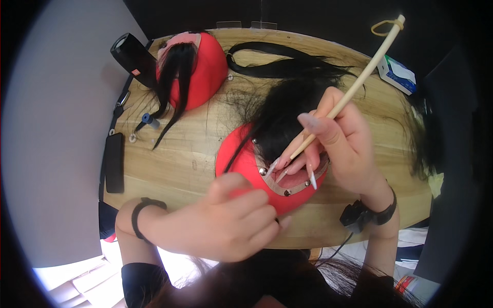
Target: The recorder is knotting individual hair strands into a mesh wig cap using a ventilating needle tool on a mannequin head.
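In front of me a red wig block (235, 146) carries a wig cap with a pale mesh edge (277, 186), held by several round-headed pins (287, 193). Long black hair (283, 115) spreads from the cap towards the back. My right hand (342, 142) grips a slim wooden stick (360, 79) with a rubber band (381, 34) looped at its top. The stick slants down to the cap, and its lower tip lies by my fingers. Over the near left side of the block, my left hand (235, 219) pinches a thin strand of black hair (239, 151) drawn taut.
A second red wig block (211, 71) with black hair stands at the back left beside a black cylindrical speaker (133, 57). A looped hair bundle (265, 71) lies behind. A blue-grey spool (150, 120) and black phone-like slab (114, 162) lie left; a blue-white box (397, 75) sits back right.
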{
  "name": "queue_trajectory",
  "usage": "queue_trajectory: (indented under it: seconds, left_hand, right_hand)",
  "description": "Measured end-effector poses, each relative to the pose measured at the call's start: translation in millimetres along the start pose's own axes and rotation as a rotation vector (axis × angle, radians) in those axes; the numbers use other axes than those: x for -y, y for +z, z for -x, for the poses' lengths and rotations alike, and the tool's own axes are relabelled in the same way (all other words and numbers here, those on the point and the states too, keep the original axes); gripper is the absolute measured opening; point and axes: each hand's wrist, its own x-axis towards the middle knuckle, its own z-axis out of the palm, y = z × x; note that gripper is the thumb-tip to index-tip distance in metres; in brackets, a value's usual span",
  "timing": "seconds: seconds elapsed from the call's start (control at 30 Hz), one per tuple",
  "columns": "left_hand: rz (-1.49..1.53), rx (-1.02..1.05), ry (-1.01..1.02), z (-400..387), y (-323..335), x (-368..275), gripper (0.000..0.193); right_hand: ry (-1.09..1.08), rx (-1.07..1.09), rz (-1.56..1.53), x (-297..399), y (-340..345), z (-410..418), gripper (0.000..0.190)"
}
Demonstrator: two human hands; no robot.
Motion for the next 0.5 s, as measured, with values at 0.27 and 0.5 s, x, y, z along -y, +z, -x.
queue_trajectory:
  seconds: [0.27,0.5]
  left_hand:
    - [0.439,0.207,-0.077,14,-26,50,0.022]
    - [0.778,-0.002,-0.304,19,-59,87,0.029]
  right_hand:
    - [-0.179,-0.008,0.018,8,-14,-4,0.031]
    - [-0.461,-0.004,-0.041,29,-18,-13,0.038]
